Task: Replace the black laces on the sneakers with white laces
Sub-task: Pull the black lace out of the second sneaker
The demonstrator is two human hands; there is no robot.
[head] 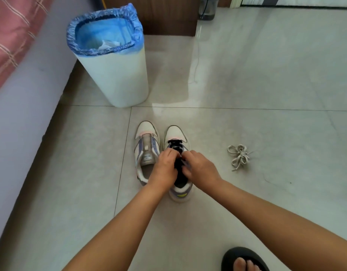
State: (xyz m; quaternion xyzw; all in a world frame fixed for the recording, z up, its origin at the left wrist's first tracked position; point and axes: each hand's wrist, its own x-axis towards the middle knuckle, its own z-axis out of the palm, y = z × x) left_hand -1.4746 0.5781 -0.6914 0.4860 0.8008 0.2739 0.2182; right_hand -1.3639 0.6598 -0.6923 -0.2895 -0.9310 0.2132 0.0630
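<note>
Both sneakers stand side by side on the floor (247, 124), toes away from me. The left sneaker (147, 147) already has its eyelets bare. I'm working on the right sneaker (176, 137), which still carries its black lace (175, 144). My left hand (164, 165) and right hand (200, 167) meet over its tongue, fingers curled in and pinching the black lace near the top eyelets; exactly which strand each one has, I can't tell. So I judge this is the unlacing step on the second shoe, roughly midway through stripping. Next I'd need to loosen each crossing and draw the lace out row by row toward the toe. The white laces (239, 156) lie bundled on the floor to my right, well apart from the shoes, untouched.
</note>
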